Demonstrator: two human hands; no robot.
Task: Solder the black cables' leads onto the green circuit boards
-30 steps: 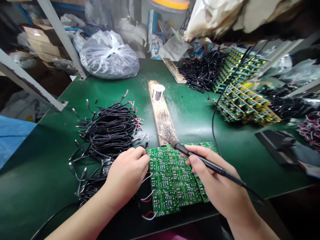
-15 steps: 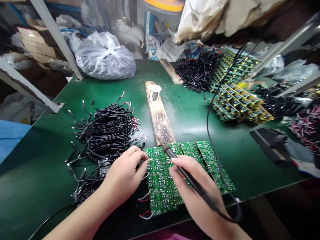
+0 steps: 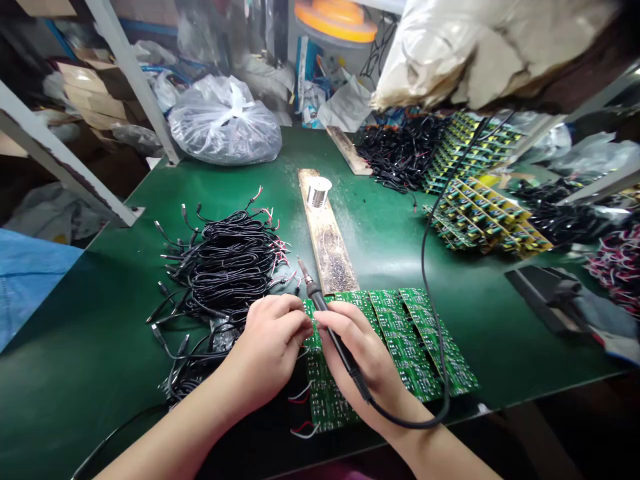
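My right hand is closed around a soldering iron, its tip pointing up and away to the left above the bench. My left hand is pinched at the left edge of the green circuit boards; whatever lies between its fingertips is hidden. Red and white wire ends stick out from the boards' left side, below that hand. To its left lies a pile of black cables with metal plugs on one end and bare red and white leads on the other.
A solder spool stands on a scorched wooden strip beyond the boards. Stacked boards and more black cables sit at the back right. A tied plastic bag rests at the back left. The iron's cord loops over the boards.
The soldering iron has swung left with my right hand, its tip leaving the wooden strip. My hands are now closer together. The whole view has shifted slightly.
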